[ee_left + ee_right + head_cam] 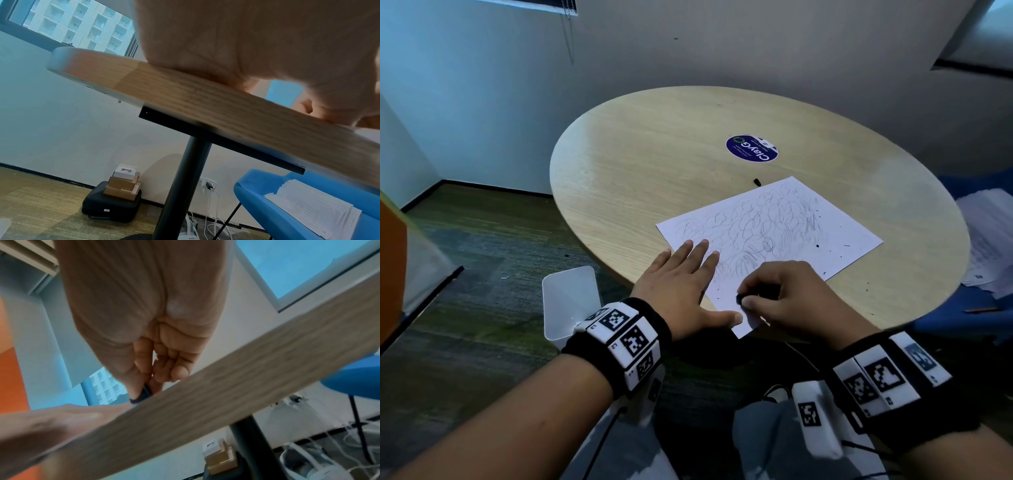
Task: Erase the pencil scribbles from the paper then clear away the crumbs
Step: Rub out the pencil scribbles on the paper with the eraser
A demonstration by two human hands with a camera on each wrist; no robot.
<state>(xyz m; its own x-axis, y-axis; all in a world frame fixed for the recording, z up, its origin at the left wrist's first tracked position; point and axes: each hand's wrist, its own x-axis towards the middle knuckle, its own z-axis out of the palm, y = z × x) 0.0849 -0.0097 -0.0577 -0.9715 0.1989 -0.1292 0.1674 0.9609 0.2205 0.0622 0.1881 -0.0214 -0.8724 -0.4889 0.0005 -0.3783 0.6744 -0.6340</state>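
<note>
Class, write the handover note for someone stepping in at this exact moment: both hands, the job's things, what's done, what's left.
Left hand: flat, fingers straight, pressing the paper onto the table.
Right hand: pinches the dark eraser at the paper's near corner.
Done: little; scribbles cover most of the sheet.
Left: erase them, then clear the crumbs off paper and table.

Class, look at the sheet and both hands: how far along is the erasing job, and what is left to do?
Early stage. Done: only the near corner of the paper looks clean. In hand: the left hand presses the sheet flat while the right hand pinches a dark eraser against it. Left: most pencil scribbles, then the dark crumbs on sheet and table.
</note>
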